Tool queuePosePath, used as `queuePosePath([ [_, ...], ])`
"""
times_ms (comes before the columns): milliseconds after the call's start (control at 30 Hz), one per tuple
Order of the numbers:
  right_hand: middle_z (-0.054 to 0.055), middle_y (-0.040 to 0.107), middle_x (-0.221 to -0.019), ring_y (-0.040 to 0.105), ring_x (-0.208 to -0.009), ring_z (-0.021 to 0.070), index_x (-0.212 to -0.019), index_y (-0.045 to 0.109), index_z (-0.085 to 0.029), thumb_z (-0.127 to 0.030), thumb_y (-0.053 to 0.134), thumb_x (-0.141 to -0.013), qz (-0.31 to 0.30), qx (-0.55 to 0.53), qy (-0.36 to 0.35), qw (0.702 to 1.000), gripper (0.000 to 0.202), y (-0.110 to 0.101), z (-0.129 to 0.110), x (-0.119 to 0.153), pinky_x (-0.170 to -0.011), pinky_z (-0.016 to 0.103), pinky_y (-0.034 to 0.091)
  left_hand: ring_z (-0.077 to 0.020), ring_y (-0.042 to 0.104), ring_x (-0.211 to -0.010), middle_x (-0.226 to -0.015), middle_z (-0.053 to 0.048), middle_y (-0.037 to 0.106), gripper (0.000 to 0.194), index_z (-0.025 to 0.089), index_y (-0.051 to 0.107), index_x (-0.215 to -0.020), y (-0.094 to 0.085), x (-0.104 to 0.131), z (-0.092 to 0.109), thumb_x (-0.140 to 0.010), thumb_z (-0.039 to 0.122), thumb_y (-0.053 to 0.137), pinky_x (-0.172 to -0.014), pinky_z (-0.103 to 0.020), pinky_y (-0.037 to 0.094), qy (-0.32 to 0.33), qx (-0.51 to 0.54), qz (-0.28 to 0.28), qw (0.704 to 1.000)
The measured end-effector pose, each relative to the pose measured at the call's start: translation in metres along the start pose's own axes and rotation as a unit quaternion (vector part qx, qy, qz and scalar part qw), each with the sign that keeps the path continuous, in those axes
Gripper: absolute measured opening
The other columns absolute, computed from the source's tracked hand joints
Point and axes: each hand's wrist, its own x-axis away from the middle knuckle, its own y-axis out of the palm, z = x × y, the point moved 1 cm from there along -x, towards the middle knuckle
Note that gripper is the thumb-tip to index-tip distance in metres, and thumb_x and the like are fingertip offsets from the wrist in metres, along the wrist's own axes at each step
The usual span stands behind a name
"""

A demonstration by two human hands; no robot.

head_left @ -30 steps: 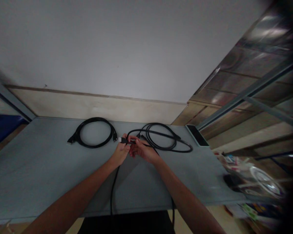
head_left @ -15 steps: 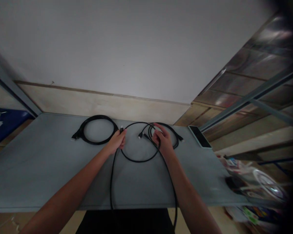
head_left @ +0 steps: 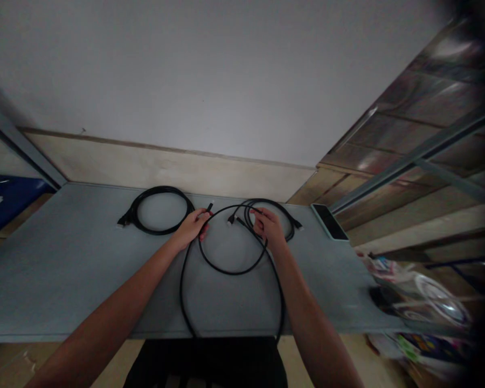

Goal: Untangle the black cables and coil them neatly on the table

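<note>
My left hand [head_left: 192, 227] is closed on a black cable [head_left: 232, 274], near its plug [head_left: 210, 206], which sticks up past the fingers. My right hand [head_left: 268, 225] pinches the same cable, so a round loop hangs between both hands. A further length drops in a wide curve over the table's front edge. Left of my left hand lies a coiled black cable [head_left: 161, 233] with its connectors at its left side. Behind my right hand lies another black coil [head_left: 289, 207], partly hidden, with one connector [head_left: 298, 225] to its right.
A phone [head_left: 330, 222] lies at the right back of the grey table [head_left: 84, 269]. A pale wall [head_left: 202, 81] rises behind. Metal frame bars [head_left: 416, 159] stand at the right, above blurred bags and items. Blue material [head_left: 20, 196] is at the far left.
The plug at my left hand has tilted to the right. My right hand's index finger has curled in from its raised position. The loop between the hands hangs slightly lower.
</note>
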Motion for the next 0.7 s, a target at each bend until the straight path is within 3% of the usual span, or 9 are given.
queuePosePath([
  [133, -0.009, 0.039, -0.049, 0.026, -0.036, 0.0054, -0.095, 0.069, -0.020, -0.037, 0.071, -0.074, -0.016, 0.038, -0.009, 0.999, 0.027, -0.002, -0.006, 0.004, -0.034, 0.020, 0.017, -0.0052, 0.031, -0.038, -0.059, 0.007, 0.041, 0.039, 0.018, 0.064, -0.113, 0.002, 0.002, -0.005, -0.091, 0.049, 0.057, -0.036, -0.017, 0.024, -0.026, -0.010, -0.011, 1.000],
  [333, -0.005, 0.053, -0.060, 0.039, -0.044, 0.0064, -0.129, 0.067, -0.022, -0.041, 0.068, -0.083, -0.181, 0.182, 0.019, 0.966, 0.050, 0.009, -0.014, 0.019, -0.040, 0.019, 0.030, -0.0086, 0.032, -0.039, -0.051, 0.006, 0.038, 0.040, 0.015, 0.072, -0.100, 0.000, 0.002, -0.006, -0.087, 0.051, 0.060, -0.037, -0.021, 0.021, -0.014, -0.101, -0.005, 0.995],
  [433, -0.002, 0.060, -0.065, 0.044, -0.046, 0.0066, -0.123, 0.071, -0.019, -0.041, 0.063, -0.087, -0.222, 0.224, 0.010, 0.949, 0.043, 0.012, -0.014, 0.021, -0.041, 0.019, 0.032, -0.0116, 0.040, -0.044, -0.052, 0.003, 0.049, 0.031, 0.017, 0.076, -0.095, 0.003, 0.005, 0.000, -0.085, 0.042, 0.063, -0.042, -0.023, 0.026, 0.012, -0.160, -0.043, 0.986],
  [567, 0.000, 0.068, -0.078, 0.048, -0.046, 0.0065, -0.133, 0.065, -0.022, -0.037, 0.068, -0.084, -0.197, 0.250, -0.033, 0.947, 0.051, 0.020, -0.004, 0.021, -0.042, 0.018, 0.036, -0.0201, 0.059, -0.068, -0.073, -0.003, 0.069, 0.025, 0.023, 0.078, -0.100, 0.012, 0.008, 0.003, -0.082, 0.031, 0.062, -0.055, -0.024, 0.037, 0.073, -0.200, -0.100, 0.972],
  [700, 0.004, 0.074, -0.093, 0.057, -0.059, 0.0104, -0.121, 0.073, -0.023, -0.035, 0.071, -0.082, -0.279, 0.235, -0.047, 0.930, 0.041, 0.039, 0.009, 0.027, -0.051, 0.021, 0.043, -0.0171, 0.053, -0.060, -0.063, -0.002, 0.064, 0.021, 0.020, 0.076, -0.075, 0.019, 0.010, -0.002, -0.084, 0.032, 0.060, -0.055, -0.024, 0.034, 0.109, -0.255, -0.129, 0.952],
])
